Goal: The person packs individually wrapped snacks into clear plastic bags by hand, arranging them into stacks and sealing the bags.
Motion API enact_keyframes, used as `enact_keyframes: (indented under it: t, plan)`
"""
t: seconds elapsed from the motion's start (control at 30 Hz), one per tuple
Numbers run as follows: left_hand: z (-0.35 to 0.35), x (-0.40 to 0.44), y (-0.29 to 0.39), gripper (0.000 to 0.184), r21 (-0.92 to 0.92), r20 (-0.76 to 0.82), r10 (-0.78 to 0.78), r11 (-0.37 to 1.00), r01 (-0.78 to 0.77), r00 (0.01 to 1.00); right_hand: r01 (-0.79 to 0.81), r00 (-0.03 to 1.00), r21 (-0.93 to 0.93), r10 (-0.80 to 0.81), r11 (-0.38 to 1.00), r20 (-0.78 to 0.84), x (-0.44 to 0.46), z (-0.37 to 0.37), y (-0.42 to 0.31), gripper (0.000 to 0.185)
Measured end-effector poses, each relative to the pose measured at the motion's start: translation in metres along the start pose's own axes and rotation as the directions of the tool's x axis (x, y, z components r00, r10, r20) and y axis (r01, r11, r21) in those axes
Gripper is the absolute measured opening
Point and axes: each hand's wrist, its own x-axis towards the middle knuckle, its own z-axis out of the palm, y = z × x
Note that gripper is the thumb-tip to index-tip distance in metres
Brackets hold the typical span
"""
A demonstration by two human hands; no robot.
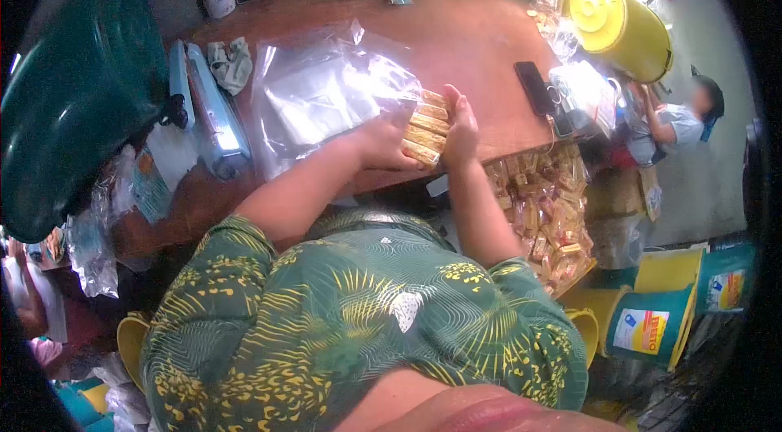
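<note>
Between my two hands is a row of golden-yellow snack bars point(425, 129), lined up side by side. My left hand point(381, 144) closes around their left side, fingers wrapped beneath. My right hand point(462, 129) presses against their right end, with its thumb and fingers pointing up. Just left of the bars lies a pile of clear plastic bags point(314, 98) on the brown table point(464, 24). The bags' edge reaches the bars; whether the bars sit inside one I cannot tell.
A box of wrapped snacks point(547, 212) stands by my right arm. Left are a blue bag sealer point(216, 118) and a crumpled cloth point(230, 65). A phone point(533, 88) lies right, near a yellow bucket point(615, 24). Another person point(680, 122) is at far right.
</note>
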Motion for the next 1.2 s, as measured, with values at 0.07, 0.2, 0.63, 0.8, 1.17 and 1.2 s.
enact_keyframes:
  t: [0.07, 0.2, 0.63, 0.8, 1.17, 1.2]
  plan:
    - [0.002, 0.002, -0.001, 0.123, 0.037, 0.015, 0.005, 0.999, -0.006, 1.0, -0.005, 0.997, -0.052, 0.009, 0.999, 0.071, -0.01, -0.002, 0.003, 0.044]
    - [0.009, 0.003, -0.023, 0.12, 0.064, -0.033, 0.11, 0.992, -0.108, 0.993, 0.535, 0.834, -0.74, -0.111, 0.408, 0.541, -0.044, -0.004, -0.023, 0.084]
    - [-0.012, 0.012, -0.009, 0.047, -0.25, -0.221, 0.002, 0.967, -0.059, 0.975, 0.666, 0.746, -0.746, -0.004, 0.011, 0.666, -0.045, -0.001, -0.033, 0.109]
    - [-0.096, -0.006, 0.06, 0.016, 0.642, -0.593, 0.604, 0.753, -0.14, 0.533, 0.56, 0.825, -0.828, -0.065, -0.028, 0.561, -0.052, 0.012, -0.033, 0.104]
    - [-0.079, 0.003, -0.027, 0.048, 0.445, -0.666, 0.361, 0.895, -0.041, 0.653, 0.59, 0.8, -0.659, -0.226, 0.467, 0.556, -0.121, 0.022, -0.06, 0.098]
    - [-0.062, 0.002, -0.02, 0.044, 0.432, -0.572, 0.369, 0.895, -0.114, 0.733, 0.557, 0.811, -0.67, -0.145, 0.491, 0.567, -0.134, 0.038, -0.072, 0.098]
